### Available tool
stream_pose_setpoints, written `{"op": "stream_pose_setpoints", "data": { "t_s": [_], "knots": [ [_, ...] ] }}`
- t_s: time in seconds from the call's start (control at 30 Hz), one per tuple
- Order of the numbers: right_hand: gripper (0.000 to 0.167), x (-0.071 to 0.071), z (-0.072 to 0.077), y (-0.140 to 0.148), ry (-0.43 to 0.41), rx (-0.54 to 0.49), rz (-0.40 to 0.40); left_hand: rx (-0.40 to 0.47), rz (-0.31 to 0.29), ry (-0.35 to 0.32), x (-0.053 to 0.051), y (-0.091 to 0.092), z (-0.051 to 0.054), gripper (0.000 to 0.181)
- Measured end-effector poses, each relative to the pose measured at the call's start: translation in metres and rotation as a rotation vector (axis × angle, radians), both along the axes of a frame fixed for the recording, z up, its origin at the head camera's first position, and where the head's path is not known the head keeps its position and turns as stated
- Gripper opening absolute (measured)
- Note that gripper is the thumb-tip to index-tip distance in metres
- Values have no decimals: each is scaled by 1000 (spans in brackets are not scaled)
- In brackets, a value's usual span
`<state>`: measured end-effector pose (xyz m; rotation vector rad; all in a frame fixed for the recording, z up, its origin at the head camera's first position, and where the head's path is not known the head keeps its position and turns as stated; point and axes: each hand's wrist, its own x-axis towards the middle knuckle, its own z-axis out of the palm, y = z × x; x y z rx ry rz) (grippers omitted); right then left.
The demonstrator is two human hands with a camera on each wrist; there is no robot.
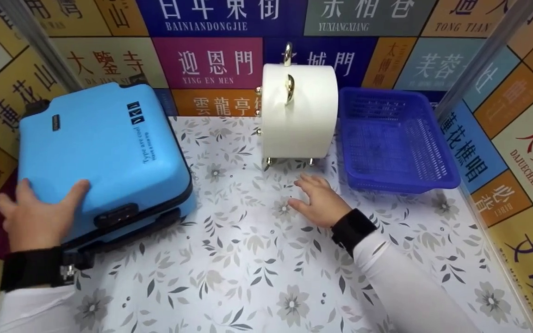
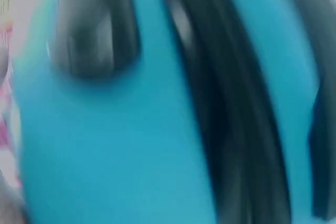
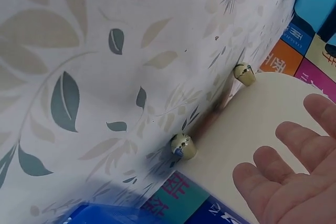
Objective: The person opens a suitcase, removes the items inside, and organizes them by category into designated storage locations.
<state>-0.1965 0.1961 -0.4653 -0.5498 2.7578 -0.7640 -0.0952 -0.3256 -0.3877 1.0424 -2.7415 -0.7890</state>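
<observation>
A light blue hard-shell suitcase (image 1: 95, 134) lies flat at the left, its black handle (image 1: 117, 215) on the near side. My left hand (image 1: 40, 219) rests on its near left corner, fingers spread over the top. In the left wrist view the suitcase's blue shell (image 2: 115, 145) fills the picture, blurred. Fingers spread and holding nothing, my right hand (image 1: 319, 201) is in front of a cream drum-shaped case (image 1: 301, 115) with gold fittings and small gold feet. The right wrist view has the right hand (image 3: 299, 177) beside the cream case (image 3: 262, 114); whether they touch I cannot tell.
A blue-purple plastic basket (image 1: 398, 138) stands right of the cream case. Panels with printed characters (image 1: 220, 62) close off the back and sides. A white leaf-patterned cloth (image 1: 248, 277) covers the table.
</observation>
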Motion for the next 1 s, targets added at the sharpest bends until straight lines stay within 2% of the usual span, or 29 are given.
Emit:
{"op": "stream_pose_setpoints", "data": {
  "t_s": [0.07,0.1,0.2,0.3,0.5,0.67,0.8,1.0],
  "knots": [
    [70,-3,0,-3,0,9,4,47,65,27,-2,-12,5,123],
    [70,-4,0,-5,2,13,9,46,69,25,-4,-16,5,121],
    [68,-13,0,-17,18,20,40,20,50,33,-7,-22,5,116],
    [65,-26,1,-40,6,0,79,-6,33,33,-8,-19,5,113],
    [54,-53,4,-110,-57,-93,116,4,-36,2,-11,-7,11,114],
    [52,-72,1,-159,-66,-155,129,6,-82,-20,-22,9,9,116],
    [51,-82,-3,-178,-73,-171,102,2,-116,-22,-35,24,6,116],
    [35,-95,-2,-180,-3,-198,28,-27,-165,-5,-51,38,5,113]
  ]
}}
